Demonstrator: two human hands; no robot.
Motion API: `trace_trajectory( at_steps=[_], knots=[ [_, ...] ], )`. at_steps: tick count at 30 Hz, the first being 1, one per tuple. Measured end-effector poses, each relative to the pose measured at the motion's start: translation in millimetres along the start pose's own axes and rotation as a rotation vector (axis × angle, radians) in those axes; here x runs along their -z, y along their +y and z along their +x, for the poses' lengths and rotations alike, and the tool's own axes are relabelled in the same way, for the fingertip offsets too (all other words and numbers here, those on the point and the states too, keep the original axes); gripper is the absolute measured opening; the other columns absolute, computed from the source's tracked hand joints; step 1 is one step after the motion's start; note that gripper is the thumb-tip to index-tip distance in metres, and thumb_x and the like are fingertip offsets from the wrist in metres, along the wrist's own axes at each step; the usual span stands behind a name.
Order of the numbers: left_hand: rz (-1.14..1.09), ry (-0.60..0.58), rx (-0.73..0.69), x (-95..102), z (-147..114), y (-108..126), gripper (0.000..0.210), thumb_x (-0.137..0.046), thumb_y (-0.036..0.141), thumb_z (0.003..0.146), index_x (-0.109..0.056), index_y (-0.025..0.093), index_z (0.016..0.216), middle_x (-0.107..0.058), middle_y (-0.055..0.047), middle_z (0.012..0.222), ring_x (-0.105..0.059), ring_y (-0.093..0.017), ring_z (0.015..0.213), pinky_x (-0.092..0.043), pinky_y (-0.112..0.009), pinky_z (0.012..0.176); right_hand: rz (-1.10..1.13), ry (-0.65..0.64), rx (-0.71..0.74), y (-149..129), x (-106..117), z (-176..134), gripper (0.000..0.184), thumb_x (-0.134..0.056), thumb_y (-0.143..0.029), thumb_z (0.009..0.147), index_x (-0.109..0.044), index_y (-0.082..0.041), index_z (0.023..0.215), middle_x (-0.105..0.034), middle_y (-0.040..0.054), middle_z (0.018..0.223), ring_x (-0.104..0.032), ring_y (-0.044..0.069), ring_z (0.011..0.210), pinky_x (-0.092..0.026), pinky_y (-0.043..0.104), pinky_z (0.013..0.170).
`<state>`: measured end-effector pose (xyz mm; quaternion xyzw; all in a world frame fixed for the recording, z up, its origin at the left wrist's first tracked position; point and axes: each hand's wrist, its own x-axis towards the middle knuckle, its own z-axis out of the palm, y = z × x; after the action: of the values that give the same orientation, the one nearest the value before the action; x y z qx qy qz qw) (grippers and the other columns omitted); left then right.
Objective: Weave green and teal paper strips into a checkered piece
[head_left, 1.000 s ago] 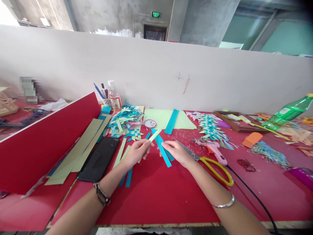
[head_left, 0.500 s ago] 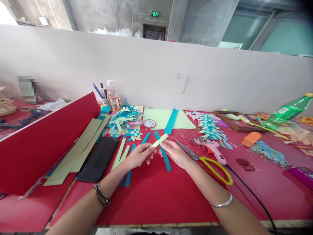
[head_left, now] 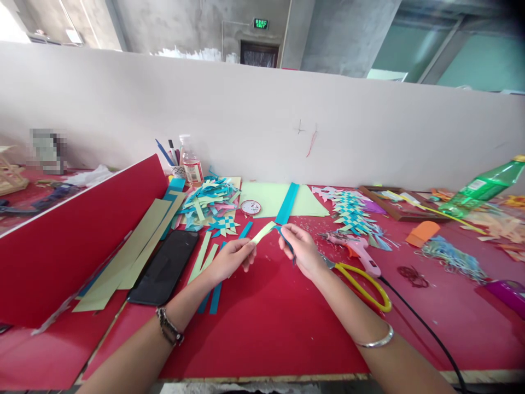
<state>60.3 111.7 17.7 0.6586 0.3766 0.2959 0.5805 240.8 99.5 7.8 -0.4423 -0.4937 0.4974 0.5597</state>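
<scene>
My left hand (head_left: 234,256) pinches the lower end of a pale green paper strip (head_left: 262,232) above the red table. Closed around a blue paper strip (head_left: 287,241), my right hand (head_left: 301,249) is slightly to the right of it. The tips of the two strips meet or overlap between the hands; whether they are joined I cannot tell. Other pale green strips (head_left: 200,257) and blue strips (head_left: 216,295) lie beside my left hand. Scissors with yellow handles (head_left: 365,284) rest by my right wrist, their blades mostly hidden behind it.
A black phone (head_left: 164,267) lies left of my left forearm. Farther back are a heap of cut strips (head_left: 209,200), a pale green sheet (head_left: 262,194) and a woven piece (head_left: 350,213). On the right sit a pink glue gun (head_left: 361,251) with its cord and a green bottle (head_left: 484,186).
The blue strip that lay on the table under the hands is now lifted in my right hand. That hand has shifted slightly right, while my left keeps the pale green strip.
</scene>
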Motion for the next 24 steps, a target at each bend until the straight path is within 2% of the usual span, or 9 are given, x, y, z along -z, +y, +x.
trace_trajectory(
  at_steps=[3, 7, 10, 12, 14, 17, 21, 24],
  knots=[
    [-0.004, -0.041, 0.032, 0.1, -0.3, 1.7, 0.033, -0.043, 0.044, 0.079, -0.050, 0.014, 0.065, -0.051, 0.004, 0.055, -0.047, -0.005, 0.044, -0.038, -0.019, 0.048, 0.009, 0.015, -0.017, 1.0, 1.5, 1.2, 0.025, -0.056, -0.042, 0.074, -0.049, -0.018, 0.075, -0.040, -0.0089, 0.045, -0.026, 0.003, 0.037, -0.014, 0.018, 0.036],
    [-0.091, -0.173, 0.090, -0.9, -1.1, 2.5, 0.038, -0.052, 0.050, 0.072, -0.054, 0.013, 0.073, -0.060, -0.002, 0.067, -0.059, -0.012, 0.060, -0.045, -0.025, 0.064, -0.055, -0.012, -0.029, 1.3, 1.0, -0.1, 0.028, -0.057, -0.045, 0.070, -0.053, -0.018, 0.075, -0.033, -0.0094, 0.045, -0.025, 0.004, 0.039, -0.017, 0.019, 0.038],
    [-0.236, -0.174, 0.126, -2.4, -1.7, -0.3, 0.044, -0.060, 0.051, 0.065, -0.052, 0.015, 0.088, -0.062, -0.004, 0.076, -0.062, -0.016, 0.070, -0.046, -0.030, 0.073, -0.202, -0.057, 0.025, -1.2, -1.7, -3.5, 0.026, -0.056, -0.043, 0.071, -0.056, -0.018, 0.076, -0.044, -0.0061, 0.052, -0.037, 0.006, 0.045, -0.027, 0.019, 0.043],
    [-0.326, -0.127, 0.124, -3.4, -2.0, -2.7, 0.044, -0.062, 0.050, 0.065, -0.051, 0.016, 0.090, -0.061, -0.004, 0.080, -0.062, -0.016, 0.072, -0.046, -0.032, 0.075, -0.330, -0.105, 0.112, -3.7, -4.7, -6.4, 0.022, -0.057, -0.039, 0.071, -0.058, -0.018, 0.076, -0.055, -0.0023, 0.063, -0.049, 0.010, 0.058, -0.036, 0.021, 0.053],
    [-0.372, -0.066, 0.109, -4.3, -2.2, -4.0, 0.039, -0.061, 0.049, 0.067, -0.052, 0.015, 0.083, -0.059, -0.003, 0.079, -0.060, -0.014, 0.069, -0.046, -0.030, 0.073, -0.443, -0.162, 0.183, -5.7, -7.9, -9.2, 0.019, -0.056, -0.037, 0.073, -0.059, -0.018, 0.075, -0.059, -0.0004, 0.071, -0.052, 0.012, 0.067, -0.038, 0.023, 0.060],
    [-0.333, -0.030, 0.083, -5.3, -2.7, -2.9, 0.033, -0.055, 0.046, 0.073, -0.049, 0.014, 0.070, -0.053, 0.002, 0.067, -0.053, -0.007, 0.057, -0.045, -0.023, 0.062, -0.534, -0.180, 0.206, -6.2, -11.3, -11.9, 0.023, -0.050, -0.037, 0.077, -0.058, -0.017, 0.069, -0.055, -0.0017, 0.063, -0.048, 0.011, 0.060, -0.035, 0.022, 0.056],
    [-0.363, -0.088, 0.092, -6.0, -2.8, -1.0, 0.030, -0.047, 0.044, 0.079, -0.046, 0.015, 0.070, -0.038, 0.008, 0.054, -0.030, -0.001, 0.039, -0.032, -0.017, 0.043, -0.512, -0.172, 0.134, -3.3, -11.7, -12.3, 0.026, -0.045, -0.039, 0.080, -0.053, -0.017, 0.067, -0.043, -0.0049, 0.052, -0.040, 0.008, 0.048, -0.030, 0.020, 0.045],
    [-0.378, -0.053, 0.061, -5.5, -1.5, -2.7, 0.027, -0.046, 0.041, 0.080, -0.046, 0.016, 0.072, -0.036, 0.009, 0.053, -0.028, -0.001, 0.039, -0.028, -0.016, 0.041, -0.430, -0.224, 0.061, -1.9, -11.3, -12.0, 0.025, -0.044, -0.039, 0.080, -0.053, -0.018, 0.071, -0.044, -0.0054, 0.051, -0.041, 0.007, 0.043, -0.032, 0.019, 0.043]
  ],
)
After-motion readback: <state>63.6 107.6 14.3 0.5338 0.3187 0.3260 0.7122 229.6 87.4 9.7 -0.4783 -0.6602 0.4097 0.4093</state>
